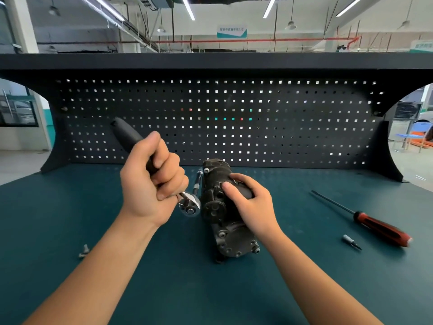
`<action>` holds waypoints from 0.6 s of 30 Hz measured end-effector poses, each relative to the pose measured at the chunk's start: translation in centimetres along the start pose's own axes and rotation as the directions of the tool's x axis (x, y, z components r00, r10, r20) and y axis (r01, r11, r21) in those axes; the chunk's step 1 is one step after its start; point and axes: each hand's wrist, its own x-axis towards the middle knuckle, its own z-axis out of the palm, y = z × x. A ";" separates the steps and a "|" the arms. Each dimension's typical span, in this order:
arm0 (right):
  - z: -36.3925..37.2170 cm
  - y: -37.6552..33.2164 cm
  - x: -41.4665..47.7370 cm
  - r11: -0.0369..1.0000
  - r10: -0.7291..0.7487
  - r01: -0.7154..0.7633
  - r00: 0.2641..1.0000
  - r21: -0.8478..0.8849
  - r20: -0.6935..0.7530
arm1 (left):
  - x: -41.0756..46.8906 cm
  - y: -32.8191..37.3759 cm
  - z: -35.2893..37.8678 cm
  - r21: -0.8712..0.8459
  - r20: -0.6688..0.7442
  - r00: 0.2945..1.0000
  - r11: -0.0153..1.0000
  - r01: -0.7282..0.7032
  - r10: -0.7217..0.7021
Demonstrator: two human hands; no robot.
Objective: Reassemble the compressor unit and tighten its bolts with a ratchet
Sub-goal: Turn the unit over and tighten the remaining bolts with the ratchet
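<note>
Compressor unit (216, 208) lay on its side near the middle of the teal counter (70, 207), long axis running away from me. Its round, bolted end cover faced me; its far end sat close to the foot of the black pegboard (281, 127).

Right hand (248, 205) sat on top of the unit's middle section. The thumb pressed on the upper face and the fingers curled over the right flank, a holding grip on the housing.

Left hand (150, 181) was just left of the unit, closed in a fist round the black handle of the ratchet (127, 134). The handle stuck up and away to the left, clear of the counter. The chrome head pointed down to the right and hung just beside the unit's left flank. I could not tell whether the head touched the housing or sat on a bolt head.

So the unit lay between my two hands, under the right one and beside the left.

A long bolt (197, 181) lay along the unit's left flank, just behind the ratchet head.

Off to the right, well apart from the unit, a red-and-black screwdriver (365, 219) lay on the counter with its shaft pointing away and left. A small driver bit (351, 241) lay just in front of it. A small metal fitting (83, 251) lay on the counter beside my left forearm, too blurred to identify
</note>
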 end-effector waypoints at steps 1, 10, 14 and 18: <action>0.1 0.0 0.0 1.000 -0.001 0.002 1.000 0.008 -0.002 | 0.0 -0.2 0.1 -0.003 0.015 1.000 1.000 0.010 -0.010; 0.2 0.4 -0.1 1.000 -0.019 0.020 1.000 0.025 -0.007 | -0.8 -0.9 0.8 0.041 0.037 0.999 0.998 0.038 -0.040; 0.1 0.3 -0.2 0.999 -0.031 0.031 0.999 0.034 -0.009 | -1.3 -0.8 1.1 0.024 0.035 0.999 0.999 0.029 -0.030; 0.2 0.3 -0.2 0.999 -0.038 0.038 0.999 0.031 -0.009 | -1.5 -1.0 1.4 0.034 0.020 1.000 0.999 0.014 -0.015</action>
